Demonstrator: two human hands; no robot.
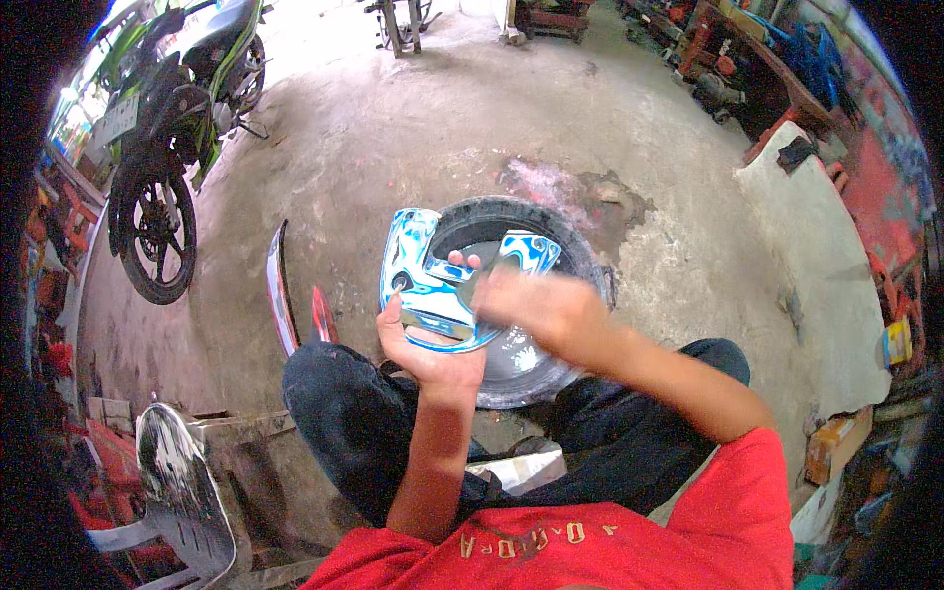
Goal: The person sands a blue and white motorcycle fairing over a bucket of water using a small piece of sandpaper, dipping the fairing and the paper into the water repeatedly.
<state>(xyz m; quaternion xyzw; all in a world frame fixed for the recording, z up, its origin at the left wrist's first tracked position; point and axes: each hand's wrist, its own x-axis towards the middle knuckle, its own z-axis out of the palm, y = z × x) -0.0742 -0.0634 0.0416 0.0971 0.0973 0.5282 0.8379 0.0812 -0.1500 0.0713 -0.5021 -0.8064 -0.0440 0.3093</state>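
A glossy blue-and-white swirled panel [411, 246], shaped like a piece of motorcycle bodywork, is held above a round black basin [600, 275]. My left hand [433, 359] supports it from below, closed on it, with the thumb at its left edge and two fingertips showing through a gap in the panel. Over the panel's right part, my right hand [551, 307] is curled and blurred by motion. What its fingers hold, if anything, is hidden. Water with bright reflections shows in the basin, which stands on the floor between my bent legs.
A red-and-white curved strip [280, 285] and a red pointed piece [323, 315] lie left of my knee. A green-and-black motorcycle [162, 187] stands at the far left, a worn chair [187, 482] at the near left. Shelving with parts [757, 59] lines the right.
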